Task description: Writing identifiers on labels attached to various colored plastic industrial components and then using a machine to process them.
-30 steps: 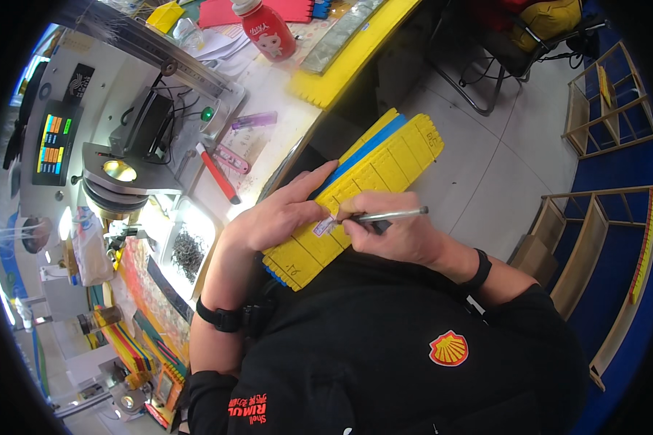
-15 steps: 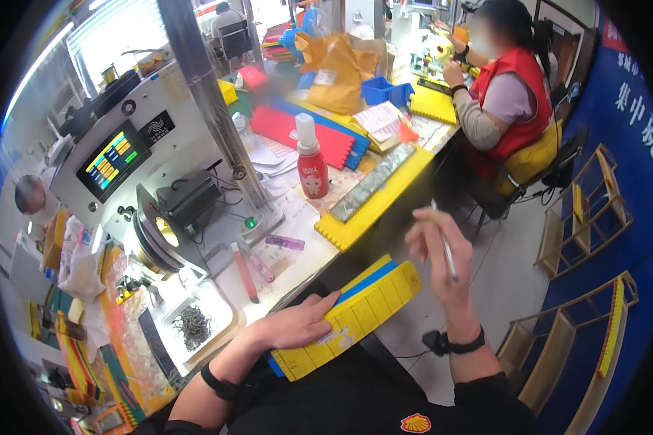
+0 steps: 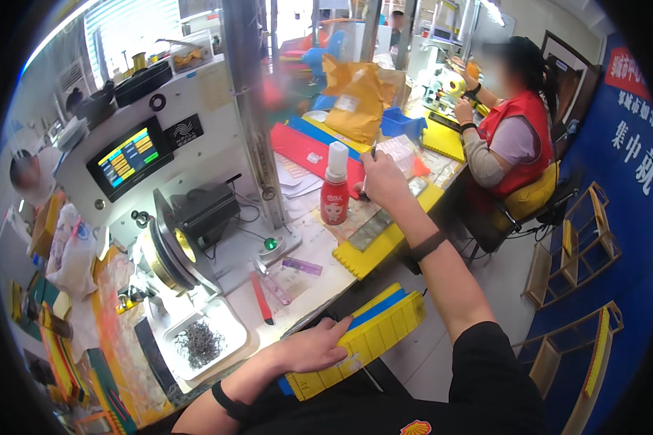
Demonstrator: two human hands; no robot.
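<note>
The left hand (image 3: 310, 351) grips the near boards (image 3: 388, 328); the right hand (image 3: 387, 180), farther off, pinches a pen (image 3: 374, 150) right of the bottle (image 3: 334, 197).

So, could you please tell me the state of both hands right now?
Left hand: holding the yellow and blue boards.
Right hand: closed on what looks like a pen, mostly hidden.

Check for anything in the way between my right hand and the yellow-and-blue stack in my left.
Nothing visible stands between your right hand and the stack; the yellow sheet and grey bar on the table lie flat and low.
</note>
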